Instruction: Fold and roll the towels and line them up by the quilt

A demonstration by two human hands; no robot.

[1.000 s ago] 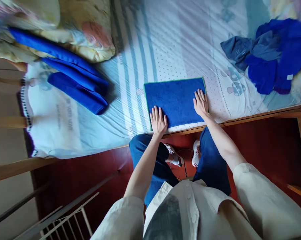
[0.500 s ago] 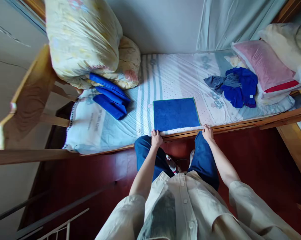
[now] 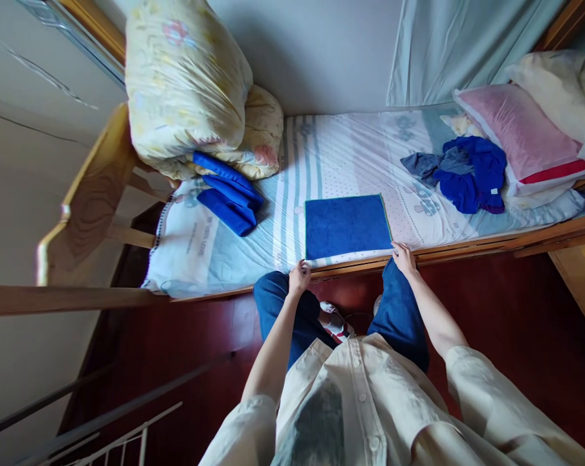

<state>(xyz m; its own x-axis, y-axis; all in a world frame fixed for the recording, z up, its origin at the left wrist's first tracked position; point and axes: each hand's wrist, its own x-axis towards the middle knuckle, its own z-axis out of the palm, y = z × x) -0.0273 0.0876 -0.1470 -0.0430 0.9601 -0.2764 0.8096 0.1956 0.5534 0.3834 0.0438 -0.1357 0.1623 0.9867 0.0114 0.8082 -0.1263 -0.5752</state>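
A blue towel (image 3: 348,226) with a thin green edge lies flat at the bed's front edge, directly before me. My right hand (image 3: 404,258) is at its near right corner, with the fingers closed on the edge there. Just off the near left corner is my left hand (image 3: 299,278), its fingers loosely bent and slightly apart, with nothing visible in them. To the left, a folded blue cloth (image 3: 231,200) rests against the quilt. A crumpled heap of blue and grey cloth (image 3: 472,171) sits on the right side of the bed.
The bed sheet (image 3: 292,181) is striped and patterned. A bulky yellow quilt (image 3: 188,84) is piled at the left, beside the wooden headboard (image 3: 91,194). A pink pillow (image 3: 520,126) lies at the right. A wooden rail (image 3: 467,252) runs along the bed front, above a red floor (image 3: 481,310).
My left hand has shifted a little left, away from the towel's near left corner. My right hand stays at the right corner. The whole view has turned slightly left.
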